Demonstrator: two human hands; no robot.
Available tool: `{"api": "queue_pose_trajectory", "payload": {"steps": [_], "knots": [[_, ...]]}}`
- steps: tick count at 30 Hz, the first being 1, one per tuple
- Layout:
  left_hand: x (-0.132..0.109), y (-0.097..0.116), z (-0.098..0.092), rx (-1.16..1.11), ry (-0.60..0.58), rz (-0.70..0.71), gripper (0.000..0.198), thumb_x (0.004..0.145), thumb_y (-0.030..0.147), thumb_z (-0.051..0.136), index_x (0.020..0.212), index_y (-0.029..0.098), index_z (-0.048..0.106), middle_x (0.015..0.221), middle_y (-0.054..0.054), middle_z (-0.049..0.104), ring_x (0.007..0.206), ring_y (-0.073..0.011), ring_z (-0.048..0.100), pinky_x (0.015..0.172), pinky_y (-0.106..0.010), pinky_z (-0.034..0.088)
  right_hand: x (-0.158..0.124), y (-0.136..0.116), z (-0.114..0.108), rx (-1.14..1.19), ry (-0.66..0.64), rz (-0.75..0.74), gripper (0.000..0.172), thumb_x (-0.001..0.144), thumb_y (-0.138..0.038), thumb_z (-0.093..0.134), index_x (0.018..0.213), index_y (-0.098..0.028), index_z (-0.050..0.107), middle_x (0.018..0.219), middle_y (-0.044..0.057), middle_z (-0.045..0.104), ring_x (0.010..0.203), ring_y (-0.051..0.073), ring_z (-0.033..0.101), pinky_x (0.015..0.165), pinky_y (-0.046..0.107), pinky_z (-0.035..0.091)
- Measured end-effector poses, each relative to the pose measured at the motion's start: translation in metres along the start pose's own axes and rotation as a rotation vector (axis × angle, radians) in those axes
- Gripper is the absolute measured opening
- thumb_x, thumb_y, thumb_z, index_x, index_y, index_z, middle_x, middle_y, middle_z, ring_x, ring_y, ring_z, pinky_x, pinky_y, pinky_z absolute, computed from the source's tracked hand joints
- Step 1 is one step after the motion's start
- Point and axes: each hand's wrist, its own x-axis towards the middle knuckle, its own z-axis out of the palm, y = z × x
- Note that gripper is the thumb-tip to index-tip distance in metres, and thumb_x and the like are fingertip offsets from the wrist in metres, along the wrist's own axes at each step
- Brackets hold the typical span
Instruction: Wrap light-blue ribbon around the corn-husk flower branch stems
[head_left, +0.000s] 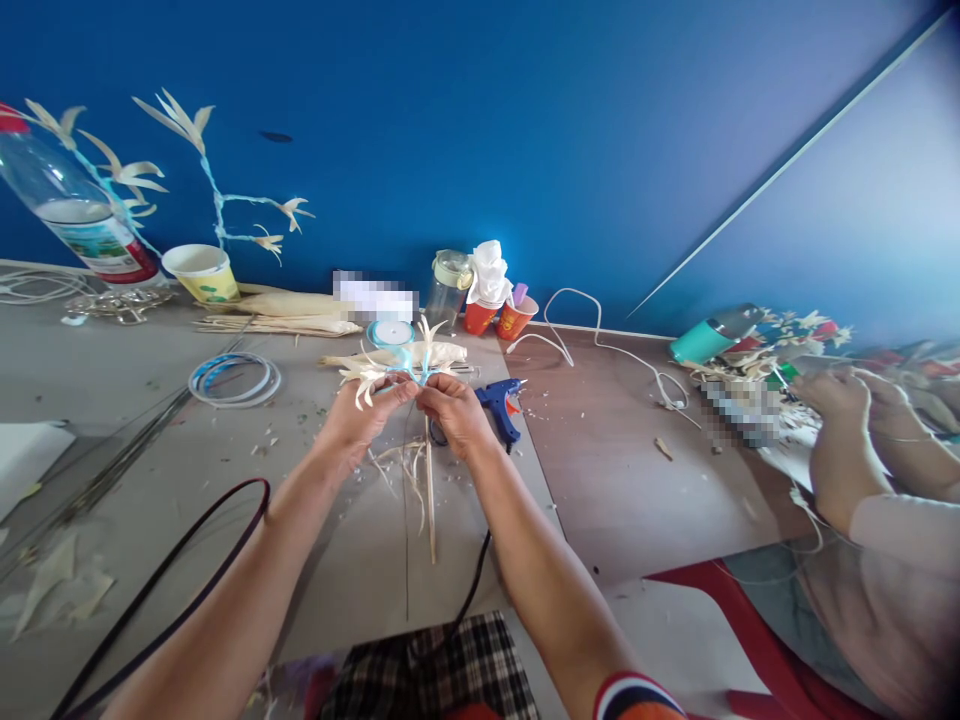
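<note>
My left hand (367,410) and my right hand (454,408) meet over the grey table (135,400). Both pinch a dried-leaf flower (390,372) bound with light blue ribbon at its centre. A thin wooden stick (430,490) hangs down from the flower between my wrists. Pale leaf strips (409,470) dangle beside the stick. A blue glue gun (501,402) lies just right of my right hand. A roll of blue ribbon (391,333) sits behind the flower.
A plastic bottle (75,215) holds a leafy blue-wrapped branch (217,200) at far left, next to a yellow paper cup (201,272). Red cups (496,316), a jar (448,285) and wire rings (235,379) stand around. Another person's hands (847,400) work at right.
</note>
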Motion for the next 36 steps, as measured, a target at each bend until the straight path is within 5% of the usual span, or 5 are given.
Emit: {"api": "queue_pose_trajectory", "payload": {"steps": [7,15,28,36], "knots": [[-0.003,-0.005,0.008,0.039,0.129,0.036,0.023,0.07,0.039,0.067,0.072,0.016,0.065,0.068,-0.001,0.064,0.063,-0.0133,0.053,0.06,-0.025,0.039,0.002,0.003,0.002,0.151,0.003,0.041,0.022,0.059,-0.03,0.072,0.059,-0.018,0.054,0.051,-0.005,0.054,0.047,0.005,0.039,0.046,0.02,0.023],[-0.004,-0.001,0.005,0.168,0.093,0.081,0.018,0.073,0.036,0.062,0.073,0.018,0.066,0.069,0.0,0.064,0.064,-0.0139,0.053,0.06,-0.025,0.04,0.004,0.004,-0.002,0.373,-0.105,0.161,0.025,0.056,-0.028,0.078,0.062,-0.016,0.058,0.053,-0.003,0.059,0.041,0.003,0.037,0.041,0.018,0.023],[-0.012,0.002,0.008,0.504,0.115,0.463,0.019,0.079,0.03,0.052,0.075,0.019,0.067,0.079,-0.007,0.065,0.077,-0.0202,0.057,0.075,-0.03,0.043,0.006,0.007,-0.005,0.476,-0.129,0.209,0.018,0.06,-0.022,0.074,0.065,-0.016,0.057,0.053,-0.005,0.058,0.039,0.003,0.038,0.041,0.018,0.029],[-0.011,0.004,0.008,0.605,0.18,0.38,0.023,0.083,0.035,0.052,0.073,0.019,0.065,0.076,-0.005,0.065,0.074,-0.0196,0.058,0.074,-0.028,0.043,0.003,0.005,-0.002,0.418,-0.11,0.169,0.024,0.059,-0.027,0.077,0.063,-0.017,0.056,0.055,-0.004,0.06,0.041,0.004,0.038,0.042,0.018,0.027]]}}
